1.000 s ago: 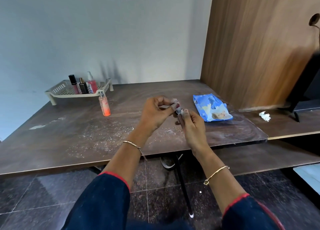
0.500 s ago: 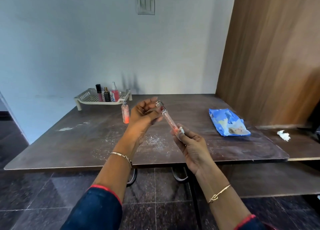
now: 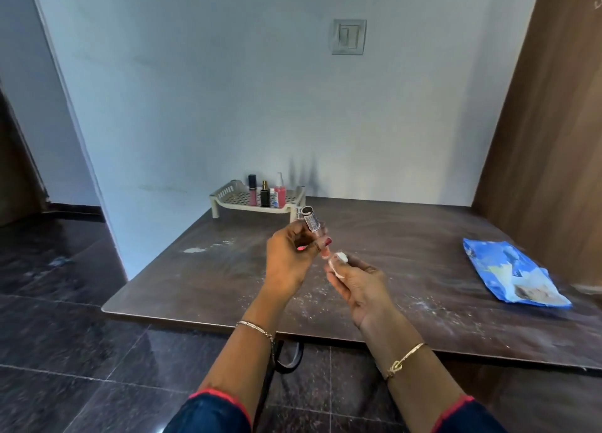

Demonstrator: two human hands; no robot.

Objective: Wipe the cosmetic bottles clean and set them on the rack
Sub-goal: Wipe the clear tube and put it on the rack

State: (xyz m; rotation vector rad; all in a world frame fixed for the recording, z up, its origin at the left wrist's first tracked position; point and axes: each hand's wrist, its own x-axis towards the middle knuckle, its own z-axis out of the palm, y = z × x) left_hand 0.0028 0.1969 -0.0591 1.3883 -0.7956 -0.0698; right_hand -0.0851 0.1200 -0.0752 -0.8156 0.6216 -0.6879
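The left hand (image 3: 289,257) has tipped the slim bottle (image 3: 311,226) more upright over the worktop (image 3: 211,279), fingers clamped round it. The right hand (image 3: 360,281) pinches a white wipe (image 3: 338,259) at its base (wiping looks nearly finished). The rack (image 3: 228,195) likely comes next.

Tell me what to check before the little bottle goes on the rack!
1. Left-hand grip on the bottle: ok, curled round it.
2. Wipe held in the right-hand grip: ok, pinched.
3. Wipe touching the bottle: cannot tell.
4. Bottle clean all over: cannot tell, too small to see.
5. Room on the rack: ok, its left part is bare.
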